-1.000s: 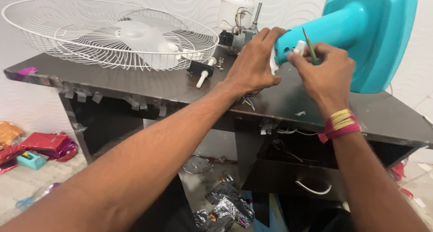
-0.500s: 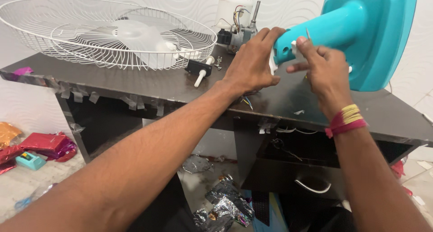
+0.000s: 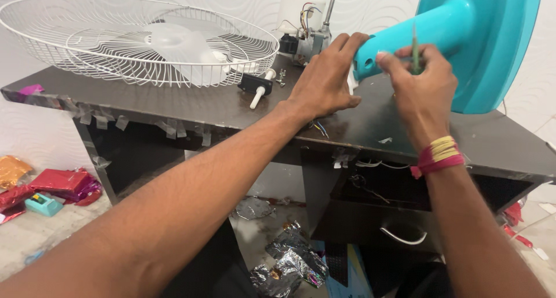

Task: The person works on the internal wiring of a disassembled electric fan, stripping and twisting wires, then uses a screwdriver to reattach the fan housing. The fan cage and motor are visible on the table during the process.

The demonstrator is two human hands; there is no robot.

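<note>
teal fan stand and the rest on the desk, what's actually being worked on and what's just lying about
In hand:
teal fan stand, steadied by left hand
thin green tool, in right hand

Lying about:
white fan guard
fan motor
red wrappers on floor
crumpled foil

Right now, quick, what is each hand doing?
Left hand: open, fingers resting on the narrow end of the turquoise plastic fan stand.
Right hand: closed, pinching a thin green-handled screwdriver against that stand.
</note>
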